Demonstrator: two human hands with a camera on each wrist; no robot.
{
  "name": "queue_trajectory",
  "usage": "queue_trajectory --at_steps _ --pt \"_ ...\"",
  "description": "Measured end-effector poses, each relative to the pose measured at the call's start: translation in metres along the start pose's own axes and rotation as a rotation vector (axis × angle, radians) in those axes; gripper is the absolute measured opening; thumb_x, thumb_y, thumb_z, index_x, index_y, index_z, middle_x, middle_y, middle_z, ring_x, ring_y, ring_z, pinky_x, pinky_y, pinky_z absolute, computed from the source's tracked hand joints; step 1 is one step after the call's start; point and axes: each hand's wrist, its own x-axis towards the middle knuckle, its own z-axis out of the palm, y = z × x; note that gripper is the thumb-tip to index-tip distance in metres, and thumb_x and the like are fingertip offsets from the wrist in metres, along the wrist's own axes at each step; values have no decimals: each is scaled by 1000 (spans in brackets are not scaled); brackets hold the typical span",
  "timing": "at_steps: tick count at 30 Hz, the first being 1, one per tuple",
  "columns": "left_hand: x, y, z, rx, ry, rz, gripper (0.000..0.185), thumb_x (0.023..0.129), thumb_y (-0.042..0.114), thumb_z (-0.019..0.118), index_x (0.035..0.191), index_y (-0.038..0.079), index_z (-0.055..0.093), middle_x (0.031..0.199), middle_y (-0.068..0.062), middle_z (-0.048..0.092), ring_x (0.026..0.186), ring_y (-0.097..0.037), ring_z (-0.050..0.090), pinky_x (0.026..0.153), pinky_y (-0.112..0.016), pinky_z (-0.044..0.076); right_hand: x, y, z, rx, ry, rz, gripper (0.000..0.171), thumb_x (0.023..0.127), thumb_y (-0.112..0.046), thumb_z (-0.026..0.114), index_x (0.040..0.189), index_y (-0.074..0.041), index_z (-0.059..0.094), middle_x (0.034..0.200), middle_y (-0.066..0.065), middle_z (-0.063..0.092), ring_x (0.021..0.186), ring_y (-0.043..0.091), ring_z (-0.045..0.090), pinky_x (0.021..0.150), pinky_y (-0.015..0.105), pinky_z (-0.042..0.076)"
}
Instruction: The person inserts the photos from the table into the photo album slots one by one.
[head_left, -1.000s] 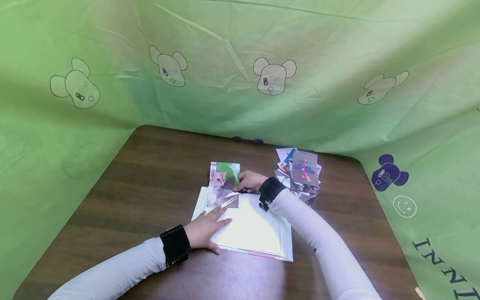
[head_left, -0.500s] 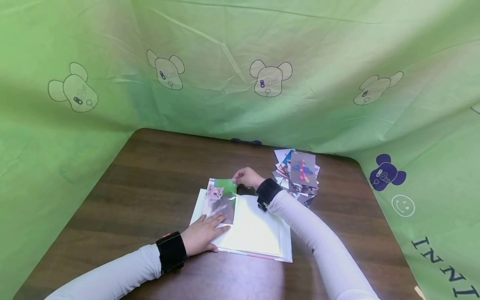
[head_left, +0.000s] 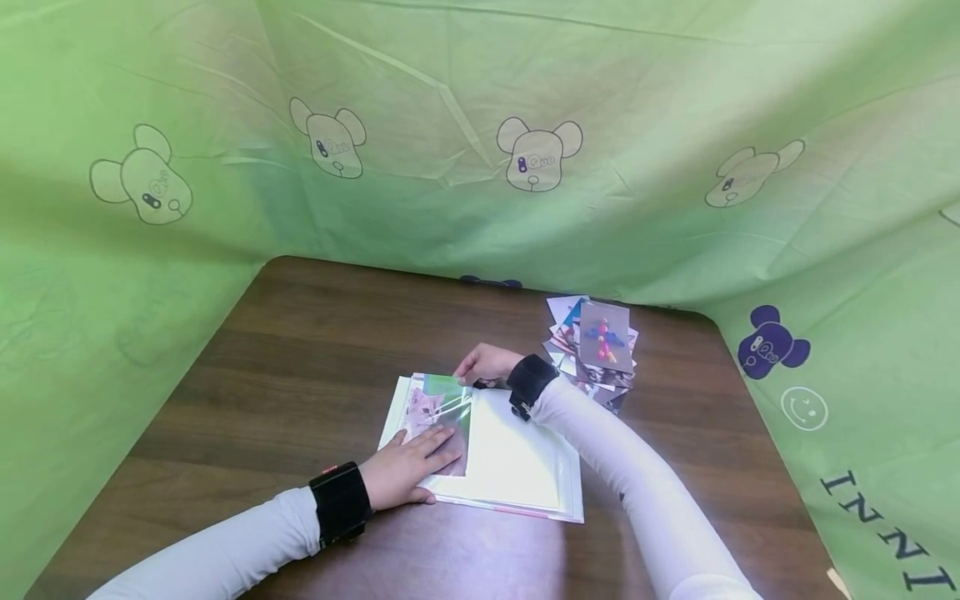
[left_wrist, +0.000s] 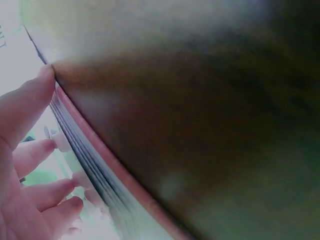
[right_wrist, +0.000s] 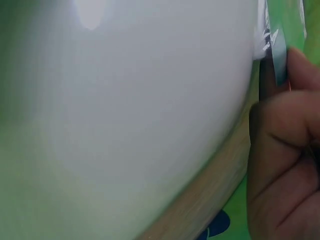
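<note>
Clear plastic sleeve over a white album page [head_left: 517,458]; the cat photo [head_left: 435,412] sits most of the way inside the upper-left pocket, only its green top edge showing above the film; album lies flat on the dark wooden table [head_left: 300,350]

Left hand [head_left: 408,467]: fingers straight and spread, pressing flat on the lower part of the photo and page, thumb at the near edge of the album (the left wrist view shows the thumb against the stacked page edges)

Right hand [head_left: 486,364]: fingers curled, pinching the top right corner of the photo; the right wrist view shows thumb and finger closed on a thin glossy edge

Progress, as judged: insertion nearly complete; what remains is seating the top strip; the rest of the page looks unfilled; a loose pile of photos [head_left: 596,350] waits just right of the right wrist

Hard to read: both wrist views are blurred and very close; the pocket seams cannot be made out under glare; the lower photos in the pile are covered
</note>
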Motion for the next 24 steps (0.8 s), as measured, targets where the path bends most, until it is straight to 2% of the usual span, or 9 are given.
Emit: queue_trajectory --at_steps 3,7,9,12,16,22,24 --pt "1 -1 0 3 4 9 69 81 42 68 140 16 44 150 -14 34 137 -31 35 92 -65 39 -1 -1 1 8 -10 1 21 85 -5 64 105 -1 70 68 -2 60 37 3 31 39 18 28" --pt "1 -2 1 4 -1 2 69 80 43 68 140 17 43 151 -13 33 138 -30 35 93 -65 39 -1 -2 1 17 14 -42 20 88 -9 62 105 -2 70 69 -2 60 36 4 32 38 18 30" --pt "1 -2 0 3 -5 -5 69 80 43 68 140 18 44 151 -13 33 138 -29 35 93 -65 38 -1 -2 1 3 13 -55 19 89 -14 62 102 -3 71 63 -2 56 36 5 33 38 19 30" --pt "2 -3 0 -9 -7 -8 69 80 43 68 139 17 45 150 -13 35 137 -29 36 93 -65 38 -1 -2 2 -41 -21 -41 24 91 -26 60 97 -7 72 56 -4 48 37 6 34 38 20 30" --pt "4 -3 -1 -24 -19 -11 68 80 42 69 139 17 46 149 -14 35 135 -30 38 95 -66 36 -1 -2 2 -91 -86 -27 33 92 -39 55 93 -11 73 54 -6 42 40 6 35 39 21 29" --pt "5 -2 -1 -42 -26 -18 69 79 40 70 139 17 45 150 -14 35 136 -30 37 96 -66 35 -4 0 2 -100 -115 -34 33 92 -39 54 94 -11 72 51 -7 35 40 7 32 39 21 27" --pt "5 -2 -1 -40 -25 -21 69 79 41 70 139 18 45 150 -13 35 136 -30 37 96 -66 35 -7 1 1 -92 -112 -45 33 92 -37 55 97 -9 72 54 -5 43 41 7 35 40 20 30"
